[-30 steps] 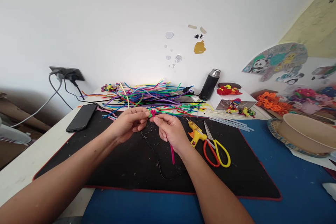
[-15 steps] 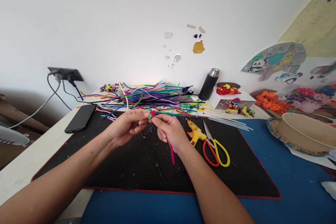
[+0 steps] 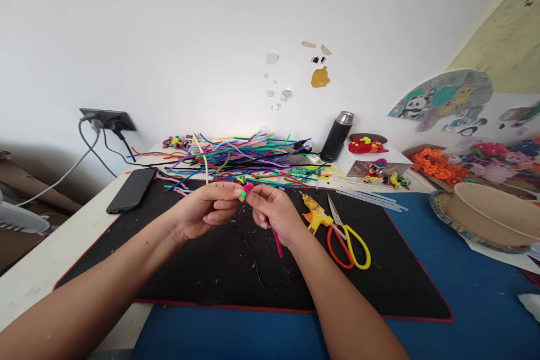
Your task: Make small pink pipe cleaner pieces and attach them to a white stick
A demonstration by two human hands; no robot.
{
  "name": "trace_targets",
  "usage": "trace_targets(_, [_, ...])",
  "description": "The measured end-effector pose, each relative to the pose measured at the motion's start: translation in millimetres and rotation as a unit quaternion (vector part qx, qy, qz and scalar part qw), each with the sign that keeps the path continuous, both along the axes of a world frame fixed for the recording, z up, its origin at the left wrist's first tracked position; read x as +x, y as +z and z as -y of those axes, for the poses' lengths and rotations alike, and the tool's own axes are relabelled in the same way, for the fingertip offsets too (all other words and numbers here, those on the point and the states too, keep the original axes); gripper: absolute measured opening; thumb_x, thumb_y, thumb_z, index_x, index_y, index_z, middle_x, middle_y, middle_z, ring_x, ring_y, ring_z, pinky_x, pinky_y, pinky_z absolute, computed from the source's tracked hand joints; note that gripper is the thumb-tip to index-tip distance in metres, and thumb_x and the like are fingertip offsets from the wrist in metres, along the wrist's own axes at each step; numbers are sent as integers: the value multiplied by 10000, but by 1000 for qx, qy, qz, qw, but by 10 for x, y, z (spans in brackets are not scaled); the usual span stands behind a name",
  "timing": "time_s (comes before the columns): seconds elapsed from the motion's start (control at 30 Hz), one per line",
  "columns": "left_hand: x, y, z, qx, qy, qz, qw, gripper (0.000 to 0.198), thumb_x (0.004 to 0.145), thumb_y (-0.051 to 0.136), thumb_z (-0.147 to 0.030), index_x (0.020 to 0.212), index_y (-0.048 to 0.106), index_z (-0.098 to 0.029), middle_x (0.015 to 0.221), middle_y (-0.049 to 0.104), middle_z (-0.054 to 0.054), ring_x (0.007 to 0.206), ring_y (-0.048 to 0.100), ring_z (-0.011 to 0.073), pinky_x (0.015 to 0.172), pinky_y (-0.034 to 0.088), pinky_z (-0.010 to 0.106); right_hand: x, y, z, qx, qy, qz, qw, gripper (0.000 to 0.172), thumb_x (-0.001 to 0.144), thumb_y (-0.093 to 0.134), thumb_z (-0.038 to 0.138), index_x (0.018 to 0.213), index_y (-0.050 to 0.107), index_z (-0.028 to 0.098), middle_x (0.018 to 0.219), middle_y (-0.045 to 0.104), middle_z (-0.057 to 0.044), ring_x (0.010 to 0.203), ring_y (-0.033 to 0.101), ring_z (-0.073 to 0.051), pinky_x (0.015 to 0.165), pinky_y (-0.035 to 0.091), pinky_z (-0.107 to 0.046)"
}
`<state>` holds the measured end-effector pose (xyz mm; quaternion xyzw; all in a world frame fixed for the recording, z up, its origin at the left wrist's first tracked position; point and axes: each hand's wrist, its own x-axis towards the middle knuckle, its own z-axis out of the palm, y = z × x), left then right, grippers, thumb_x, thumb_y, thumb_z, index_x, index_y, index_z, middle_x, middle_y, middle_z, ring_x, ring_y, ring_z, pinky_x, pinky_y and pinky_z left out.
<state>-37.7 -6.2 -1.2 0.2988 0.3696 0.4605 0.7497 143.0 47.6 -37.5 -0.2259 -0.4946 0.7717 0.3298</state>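
Note:
Over a black mat [image 3: 189,270], my left hand [image 3: 206,208] and my right hand [image 3: 274,211] meet at the fingertips. Both pinch a small twisted pipe-cleaner piece [image 3: 244,187], green and pink with a dark bit on top. A pink pipe cleaner [image 3: 277,243] runs down from it through my right palm and sticks out below the hand. Behind the hands, a heap of coloured pipe cleaners [image 3: 240,154] lies spread across the table.
A yellow glue gun [image 3: 314,214] and yellow-and-red scissors [image 3: 348,236] lie right of my hands. A black phone [image 3: 131,188] rests at the left, a black flask [image 3: 336,136] at the back. Finished pipe-cleaner figures [image 3: 382,171] and a straw hat [image 3: 485,214] sit at the right.
My fingers have closed in tighter on the small piece and turned it, so its pink and green twist now shows above the fingertips. Both arms stay in place.

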Motion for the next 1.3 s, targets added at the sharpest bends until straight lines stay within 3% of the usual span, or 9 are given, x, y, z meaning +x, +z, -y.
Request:
trace_targets(0.17, [-76, -29, -21, -20, -52, 21, 998, 243, 807, 808, -201, 713, 593, -137, 462, 299, -121, 335, 220, 19, 304, 282, 98, -4, -17, 4, -2, 9, -5, 1000, 464, 629, 952, 460, 816, 635, 177, 573, 567, 81, 403, 380, -44, 380, 221, -206])
trace_targets(0.43, [-110, -74, -59, -45, -93, 44, 994, 118, 855, 744, -177, 793, 681, -98, 463, 298, -115, 346, 172, 24, 304, 295, 96, 22, -33, -30, 46, 17, -38, 998, 390, 730, 907, 395, 1006, 716, 198, 714, 642, 49, 414, 394, -39, 384, 240, -212])
trace_targets(0.57, [-107, -123, -77, -64, -101, 58, 991, 161, 849, 740, -178, 731, 659, -104, 459, 306, -104, 344, 179, 27, 301, 299, 104, 20, -43, -32, 43, 11, -38, 998, 328, 754, 881, 407, 944, 735, 184, 812, 724, -7, 424, 411, -39, 385, 242, -215])
trace_targets(0.87, [-81, -184, -98, -56, -87, 46, 994, 208, 853, 753, -232, 716, 656, -109, 478, 320, -93, 387, 203, 38, 322, 267, 111, 3, -62, -54, 23, -21, -55, 998, 300, 741, 874, 377, 883, 714, 167, 794, 741, -22, 404, 387, -29, 380, 212, -213])
trace_targets(1.13, [-48, -122, -87, 31, -49, -104, 993, 280, 861, 748, -371, 789, 709, -104, 482, 349, -83, 385, 223, 38, 346, 168, 131, -2, -45, -59, 20, -50, -32, 998, 322, 722, 875, 408, 838, 682, 177, 587, 596, 56, 388, 339, -35, 385, 189, -216])
trace_targets(1.3, [-68, 21, -56, 111, 5, -255, 961, 414, 879, 748, -502, 695, 628, -151, 510, 463, -37, 395, 401, 66, 366, 258, 154, -6, -22, -41, 19, -64, -17, 998, 347, 703, 883, 422, 825, 667, 180, 592, 567, 65, 394, 339, -38, 392, 205, -223])
